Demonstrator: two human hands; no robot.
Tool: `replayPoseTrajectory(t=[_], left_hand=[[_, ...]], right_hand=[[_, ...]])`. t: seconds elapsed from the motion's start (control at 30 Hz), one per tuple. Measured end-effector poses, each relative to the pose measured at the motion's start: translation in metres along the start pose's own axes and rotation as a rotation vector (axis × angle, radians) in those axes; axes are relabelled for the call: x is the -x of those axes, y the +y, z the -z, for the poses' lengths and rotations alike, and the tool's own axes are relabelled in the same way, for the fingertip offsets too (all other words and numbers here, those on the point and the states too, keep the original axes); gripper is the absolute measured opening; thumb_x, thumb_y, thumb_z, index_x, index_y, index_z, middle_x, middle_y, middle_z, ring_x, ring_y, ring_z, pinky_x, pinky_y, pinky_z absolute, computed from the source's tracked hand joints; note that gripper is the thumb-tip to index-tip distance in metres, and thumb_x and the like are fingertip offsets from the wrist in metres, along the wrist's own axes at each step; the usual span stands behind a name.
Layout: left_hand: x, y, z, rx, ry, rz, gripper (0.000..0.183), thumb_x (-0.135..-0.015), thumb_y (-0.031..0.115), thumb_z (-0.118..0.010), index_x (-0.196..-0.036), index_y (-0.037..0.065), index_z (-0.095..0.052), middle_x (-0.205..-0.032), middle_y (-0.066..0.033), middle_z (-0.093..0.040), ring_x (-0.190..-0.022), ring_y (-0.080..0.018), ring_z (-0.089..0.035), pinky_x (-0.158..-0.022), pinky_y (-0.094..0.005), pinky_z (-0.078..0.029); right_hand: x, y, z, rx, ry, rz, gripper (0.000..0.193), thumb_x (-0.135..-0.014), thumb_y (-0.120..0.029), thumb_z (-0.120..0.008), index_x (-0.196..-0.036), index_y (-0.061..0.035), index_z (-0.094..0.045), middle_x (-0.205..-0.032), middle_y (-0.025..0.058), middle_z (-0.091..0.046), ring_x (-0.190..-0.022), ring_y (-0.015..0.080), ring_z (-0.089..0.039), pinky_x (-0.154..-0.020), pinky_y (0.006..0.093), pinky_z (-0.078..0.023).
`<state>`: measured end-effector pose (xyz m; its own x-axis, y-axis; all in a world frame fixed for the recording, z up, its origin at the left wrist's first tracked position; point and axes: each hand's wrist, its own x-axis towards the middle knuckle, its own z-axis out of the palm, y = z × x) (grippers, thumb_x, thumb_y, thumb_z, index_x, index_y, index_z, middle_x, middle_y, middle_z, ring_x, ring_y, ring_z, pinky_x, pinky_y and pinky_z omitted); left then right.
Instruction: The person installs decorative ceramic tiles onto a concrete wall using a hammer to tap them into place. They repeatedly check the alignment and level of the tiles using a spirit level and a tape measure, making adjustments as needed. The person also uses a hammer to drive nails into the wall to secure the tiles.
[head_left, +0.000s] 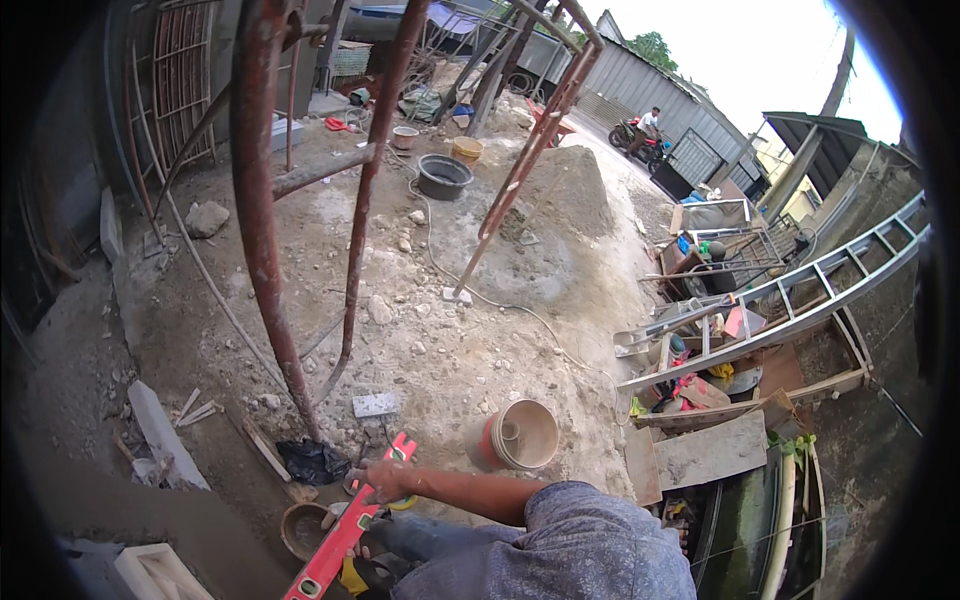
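Observation:
My right hand (380,482) is closed around the upper part of a red spirit level (345,535), my bare forearm reaching left from a grey-blue sleeve. The level slants from beside a black plastic bag (312,462) down to the lower edge. Against its lower half shows a small patch of skin that looks like my left hand (358,550); the level and my body hide most of it, fingers included. A round brown bowl or pan (303,530) sits on the ground beside the level, partly covered by it.
Rusty scaffold poles (262,220) rise close in front. A whitish bucket (525,435) lies tilted near my arm. Farther off are a black tub (445,177) and a sand heap (570,190). An aluminium ladder (790,300) lies over clutter at right. Someone sits on a motorcycle (655,150).

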<state>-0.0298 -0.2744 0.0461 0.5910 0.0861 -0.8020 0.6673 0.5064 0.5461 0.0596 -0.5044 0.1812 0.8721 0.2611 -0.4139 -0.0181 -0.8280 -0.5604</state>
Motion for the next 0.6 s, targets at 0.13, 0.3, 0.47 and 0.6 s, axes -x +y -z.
replayPoseTrajectory(t=[0.13, 0.3, 0.47, 0.6], left_hand=[[0.018, 0.005, -0.058, -0.296, -0.121, 0.039, 0.04, -0.094, 0.034, -0.054, -0.115, 0.001, -0.059, -0.12, -0.0108, -0.056, -0.106, -0.0196, -0.054, -0.09, -0.0335, -0.043], [0.004, 0.0, -0.079, -0.55, -0.116, 0.085, 0.037, -0.091, 0.033, -0.06, -0.109, 0.001, -0.063, -0.11, -0.0101, -0.06, -0.097, -0.0193, -0.057, -0.085, -0.0341, -0.045], [-0.021, -0.005, -0.048, -0.747, 0.005, 0.147, 0.034, -0.087, 0.032, -0.065, -0.102, 0.001, -0.067, -0.099, -0.0094, -0.065, -0.088, -0.0189, -0.059, -0.079, -0.0346, -0.047], [-0.031, 0.013, 0.021, -0.84, 0.209, 0.133, 0.032, -0.084, 0.031, -0.07, -0.097, 0.001, -0.07, -0.091, -0.0089, -0.068, -0.081, -0.0187, -0.061, -0.075, -0.0351, -0.049]], right_hand=[[0.022, 0.035, -0.023, -0.005, -0.066, 0.091, 0.051, -0.078, -0.036, -0.076, -0.118, -0.0086, -0.063, -0.116, 0.0216, -0.063, -0.108, 0.0407, -0.061, -0.088, 0.0493, -0.05], [0.019, 0.08, -0.032, -0.185, -0.265, -0.08, 0.049, -0.078, -0.035, -0.075, -0.119, -0.0113, -0.063, -0.107, 0.0182, -0.068, -0.106, 0.0376, -0.063, -0.087, 0.0489, -0.049], [0.017, 0.173, -0.101, -0.229, -0.202, -0.276, 0.041, -0.081, -0.032, -0.073, -0.116, -0.0112, -0.066, -0.105, 0.0169, -0.07, -0.103, 0.0348, -0.065, -0.086, 0.0453, -0.05], [0.032, 0.225, -0.137, -0.249, -0.154, -0.544, 0.041, -0.082, -0.034, -0.072, -0.118, -0.0137, -0.066, -0.108, 0.0157, -0.07, -0.105, 0.0344, -0.065, -0.088, 0.0453, -0.05]])
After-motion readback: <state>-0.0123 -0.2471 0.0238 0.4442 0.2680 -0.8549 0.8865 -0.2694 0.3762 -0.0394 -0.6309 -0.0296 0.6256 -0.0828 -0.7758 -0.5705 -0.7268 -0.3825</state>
